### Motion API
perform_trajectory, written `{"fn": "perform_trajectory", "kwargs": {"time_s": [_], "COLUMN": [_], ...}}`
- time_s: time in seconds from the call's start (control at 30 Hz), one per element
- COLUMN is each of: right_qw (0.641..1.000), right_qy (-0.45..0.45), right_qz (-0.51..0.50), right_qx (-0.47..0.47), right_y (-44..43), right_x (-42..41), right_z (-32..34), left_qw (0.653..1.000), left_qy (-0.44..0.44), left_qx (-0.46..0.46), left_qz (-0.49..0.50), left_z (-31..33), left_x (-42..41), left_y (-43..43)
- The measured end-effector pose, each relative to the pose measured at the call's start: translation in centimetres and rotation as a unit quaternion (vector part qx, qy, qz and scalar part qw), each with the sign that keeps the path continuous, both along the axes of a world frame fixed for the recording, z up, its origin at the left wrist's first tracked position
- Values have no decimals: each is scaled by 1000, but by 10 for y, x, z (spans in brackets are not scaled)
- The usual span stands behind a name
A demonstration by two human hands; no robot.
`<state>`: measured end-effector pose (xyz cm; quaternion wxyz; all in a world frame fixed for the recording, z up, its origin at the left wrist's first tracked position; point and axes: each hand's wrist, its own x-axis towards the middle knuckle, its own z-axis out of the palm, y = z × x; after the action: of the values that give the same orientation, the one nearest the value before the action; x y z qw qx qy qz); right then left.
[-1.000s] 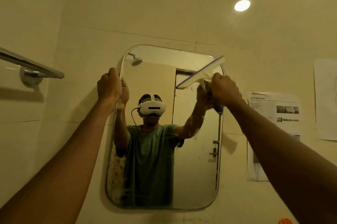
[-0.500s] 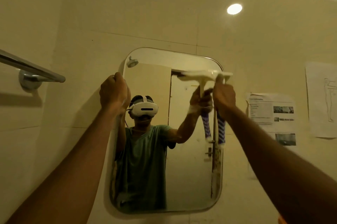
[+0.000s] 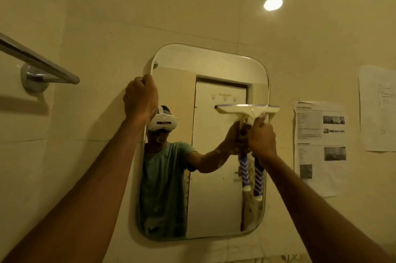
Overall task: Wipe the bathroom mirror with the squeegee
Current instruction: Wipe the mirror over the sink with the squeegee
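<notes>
We see one squeegee (image 3: 246,110), held up against the right half of the one mirror (image 3: 214,63), a little above mid-height. Its pale head lies level, with the right tip reaching the mirror's right edge. The head meets its own reflection, so the blade seems to touch the glass, though the dim light leaves us unsure. The blue-and-white striped handle hangs straight down from the head, with its mirrored double just to the left.

Two hands are up. The right hand (image 3: 262,138) grips the handle just under the head, fingers curled tightly round it and thumb pointing up toward the head. The left hand (image 3: 140,97) holds the mirror's left edge near the upper left corner, its fingers (image 3: 150,79) bent over the rim and pressed together. Both bare forearms run up from the near corners.

The mirror is a tall rectangle with rounded corners, fixed to a pale tiled wall. In the glass we count one person in a green T-shirt (image 3: 162,177) wearing one white headset (image 3: 161,122), and one pale door (image 3: 218,155) behind.

On the left wall, one metal towel rail (image 3: 38,61) juts toward us from one round mount. To the right of the mirror, two printed paper sheets (image 3: 319,144) are stuck to the wall, one just beside it and one farther right. Above the mirror's right side, one bright round spot of light (image 3: 272,3) shows on the tiles.
</notes>
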<state>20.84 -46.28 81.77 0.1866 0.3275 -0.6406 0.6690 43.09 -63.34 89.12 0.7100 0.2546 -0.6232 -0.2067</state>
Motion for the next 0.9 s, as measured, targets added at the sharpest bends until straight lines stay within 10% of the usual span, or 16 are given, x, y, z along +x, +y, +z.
{"fn": "perform_trajectory", "kwargs": {"time_s": [0.37,0.73,0.9], "right_qw": [997,997,996], "right_qy": [76,20,11], "right_qz": [9,17,2], "right_qx": [6,75,89], "right_y": [6,29,36], "right_x": [14,8,11], "right_z": [108,-92,-63], "left_qw": [996,992,992], "left_qy": [-68,-107,-103], "left_qx": [-38,18,20], "left_qz": [48,66,75], "left_z": [-29,-62,-87], "left_x": [9,15,16], "left_y": [-12,-1,3]}}
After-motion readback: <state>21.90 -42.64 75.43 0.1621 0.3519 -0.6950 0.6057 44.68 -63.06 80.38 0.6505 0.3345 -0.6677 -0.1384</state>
